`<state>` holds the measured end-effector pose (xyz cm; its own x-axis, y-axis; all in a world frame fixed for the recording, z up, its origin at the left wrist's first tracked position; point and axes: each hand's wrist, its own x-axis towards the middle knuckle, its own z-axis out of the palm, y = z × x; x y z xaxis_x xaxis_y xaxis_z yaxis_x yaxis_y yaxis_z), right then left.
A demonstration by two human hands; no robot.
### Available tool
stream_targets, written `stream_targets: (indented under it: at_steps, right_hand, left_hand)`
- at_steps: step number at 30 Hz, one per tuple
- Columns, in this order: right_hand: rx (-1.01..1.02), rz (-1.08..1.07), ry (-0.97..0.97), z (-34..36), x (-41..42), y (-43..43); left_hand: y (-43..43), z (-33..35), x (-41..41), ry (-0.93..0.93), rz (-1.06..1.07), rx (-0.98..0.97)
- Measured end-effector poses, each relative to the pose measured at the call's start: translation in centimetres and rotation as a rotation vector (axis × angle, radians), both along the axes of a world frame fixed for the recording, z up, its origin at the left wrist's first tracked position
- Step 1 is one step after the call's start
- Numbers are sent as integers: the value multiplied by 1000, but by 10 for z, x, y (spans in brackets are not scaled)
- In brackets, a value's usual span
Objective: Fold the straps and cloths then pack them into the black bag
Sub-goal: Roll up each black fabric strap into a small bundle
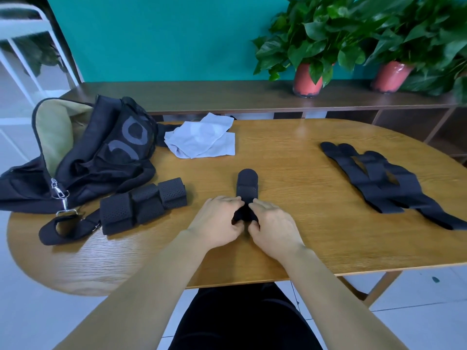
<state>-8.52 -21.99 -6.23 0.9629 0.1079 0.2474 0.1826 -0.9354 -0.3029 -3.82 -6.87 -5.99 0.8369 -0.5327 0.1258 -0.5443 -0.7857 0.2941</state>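
Table (316,251), wooden, oval. Contents placed from the bag:

1. Bag (101,157), black, at the table's left end; unzipped, tan lining showing. Its clip strap (63,228) trails off the near side toward the table edge.
2. Folded straps (141,205), black, perforated, three bundles side by side; just in front of the bag, one end against the clip strap.
3. Cloths (202,140), white, rumpled and overlapping; just right of the bag, at the far edge.
4. Strap (247,188), black, perforated; right of the bag and nearer the person, lying lengthwise with its rounded end pointing away. The near end is bunched between both hands.
5. Left hand (217,221): fingers curled onto the strap's near end, pinching it.
6. Right hand (273,223): the same hold from the other side, fingertips nearly meeting the left's.
7. Loose straps (379,183), black, several lying flat and crossed; well apart from the bag, at the table's right end.
8. Potted plants (308,79), two, red pots; on a shelf beyond the bag and table.
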Motion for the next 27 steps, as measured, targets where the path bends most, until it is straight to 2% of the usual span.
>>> stream_targets:
  at_steps: [6,9,13,15,20,27]
  right_hand:
    - [-29,29,-2,3,-16,4]
    - [-1,34,-7,7,-23,5]
    - [290,-167,10,10,-22,8]
    - [345,-232,-1,7,-18,11]
    - [338,-345,-16,4,-5,19]
    - [265,-418,9,3,8,21]
  left_hand:
    - [8,7,-19,3,-1,-8]
    - [14,10,-27,86,42,-191]
    - [14,5,-36,210,110,-467]
    - [10,0,-36,206,162,-534]
    - [-5,-7,-21,124,308,-494]
    - [-12,-8,-8,130,372,-405]
